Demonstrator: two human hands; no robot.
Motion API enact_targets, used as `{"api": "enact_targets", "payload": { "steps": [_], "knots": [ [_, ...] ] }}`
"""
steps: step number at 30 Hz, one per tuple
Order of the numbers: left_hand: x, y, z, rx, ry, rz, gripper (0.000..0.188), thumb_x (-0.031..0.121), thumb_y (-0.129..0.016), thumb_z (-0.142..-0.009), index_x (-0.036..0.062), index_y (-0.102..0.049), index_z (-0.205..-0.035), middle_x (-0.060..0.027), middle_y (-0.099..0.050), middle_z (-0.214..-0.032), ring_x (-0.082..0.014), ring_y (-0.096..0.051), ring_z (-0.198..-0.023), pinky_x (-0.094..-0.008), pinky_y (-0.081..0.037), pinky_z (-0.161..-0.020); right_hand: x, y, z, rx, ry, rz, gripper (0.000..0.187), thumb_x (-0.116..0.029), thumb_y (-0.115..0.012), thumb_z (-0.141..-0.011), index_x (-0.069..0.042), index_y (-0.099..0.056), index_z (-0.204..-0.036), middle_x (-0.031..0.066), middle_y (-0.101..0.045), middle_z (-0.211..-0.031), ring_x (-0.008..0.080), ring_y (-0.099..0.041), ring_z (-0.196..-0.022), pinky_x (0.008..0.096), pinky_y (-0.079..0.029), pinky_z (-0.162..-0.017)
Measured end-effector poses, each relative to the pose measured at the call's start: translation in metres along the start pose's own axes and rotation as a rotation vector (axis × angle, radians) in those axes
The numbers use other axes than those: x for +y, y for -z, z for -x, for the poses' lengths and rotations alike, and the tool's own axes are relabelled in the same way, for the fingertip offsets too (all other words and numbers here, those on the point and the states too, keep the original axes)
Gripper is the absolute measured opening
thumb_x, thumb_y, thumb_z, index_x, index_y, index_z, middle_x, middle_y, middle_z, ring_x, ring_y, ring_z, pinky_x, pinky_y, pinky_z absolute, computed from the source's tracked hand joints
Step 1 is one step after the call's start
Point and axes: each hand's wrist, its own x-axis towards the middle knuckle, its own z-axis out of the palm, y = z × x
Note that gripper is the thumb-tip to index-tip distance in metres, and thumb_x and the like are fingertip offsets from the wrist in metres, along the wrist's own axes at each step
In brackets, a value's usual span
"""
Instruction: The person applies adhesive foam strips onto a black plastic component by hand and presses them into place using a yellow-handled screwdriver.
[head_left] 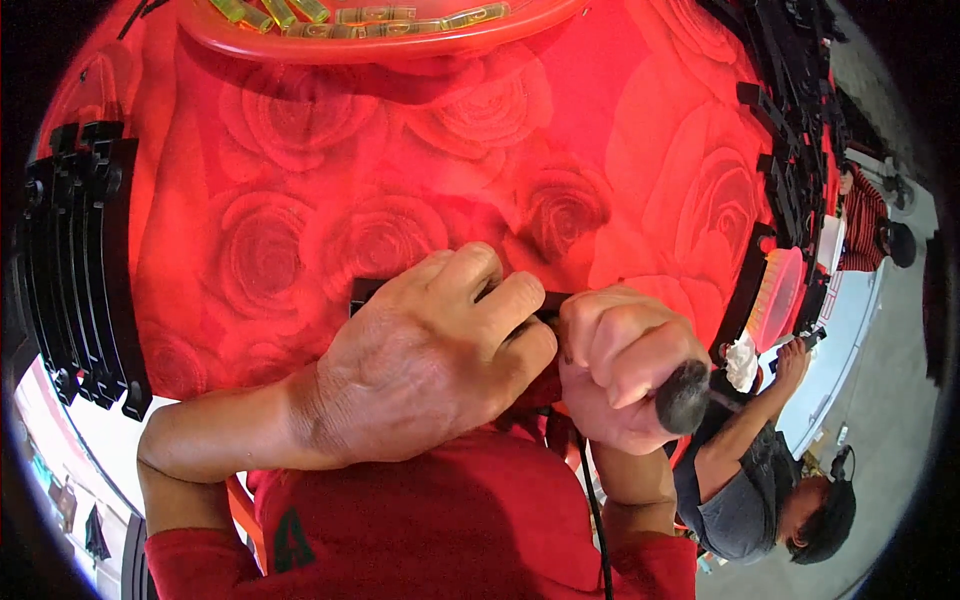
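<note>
In front of my chest, my left hand (420, 350) lies over a black bar (362, 292), its fingers curled around it. The bar's left end shows past the knuckles, and a dark piece appears between my two hands. Close beside it, my right hand (625, 360) is clenched in a fist. A dark, rounded handle-like end (684, 396) sticks out on the fist's outer side. The rest of that tool is hidden in the hand, so I cannot make out its kind.
A red tray (400, 48) with yellow-green level vials (440, 22) stands at the far edge. Curved black bars (90, 270) are stacked at left. Black parts (790, 150), a pink container (778, 300) and white tissue (741, 365) line the right, where another person (745, 490) works.
</note>
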Motion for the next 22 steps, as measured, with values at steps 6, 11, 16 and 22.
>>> {"api": "enact_targets", "payload": {
  "steps": [6,11,16,22],
  "knots": [
    [0.004,-0.001,0.005,0.008,0.03,-0.048,0.021,0.014,-0.069,-0.076,0.0073,-0.071,-0.096,-0.0099,-0.064,-0.106,-0.0272,-0.064,-0.092,-0.037,-0.056,-0.08,0.006,-0.009,0.003,0.049,0.082,-0.008,0.02,-0.007,-0.071,-0.088,-0.011,-0.054,-0.078,0.0005,-0.046,-0.061,0.0179,-0.044,-0.048,0.033,-0.035,-0.047],
    [0.013,0.01,0.012,-0.017,0.074,-0.158,0.019,0.015,-0.068,-0.078,0.0083,-0.072,-0.095,-0.0091,-0.066,-0.107,-0.0271,-0.064,-0.094,-0.0384,-0.056,-0.082,0.006,-0.018,0.002,0.207,0.047,-0.014,0.044,-0.039,-0.064,-0.102,-0.012,-0.05,-0.07,-0.0017,-0.04,-0.055,0.0156,-0.036,-0.044,0.0336,-0.028,-0.046],
    [-0.01,0.01,0.022,0.061,-0.007,-0.131,0.021,0.017,-0.07,-0.077,0.0111,-0.073,-0.097,-0.0063,-0.069,-0.105,-0.0254,-0.064,-0.092,-0.0387,-0.054,-0.075,0.005,-0.022,0.005,0.272,0.008,-0.045,0.052,-0.048,-0.068,-0.1,-0.013,-0.05,-0.067,-0.0017,-0.039,-0.053,0.0153,-0.036,-0.044,0.032,-0.025,-0.045],
    [-0.01,0.011,0.024,0.012,0.0,-0.138,0.021,0.018,-0.072,-0.076,0.0127,-0.073,-0.097,-0.0055,-0.069,-0.106,-0.0259,-0.064,-0.093,-0.0397,-0.053,-0.079,0.001,-0.022,0.003,0.235,-0.039,-0.026,0.048,-0.044,-0.07,-0.099,-0.01,-0.051,-0.069,-0.0012,-0.042,-0.054,0.0147,-0.036,-0.044,0.0322,-0.025,-0.045]
  ]
}}
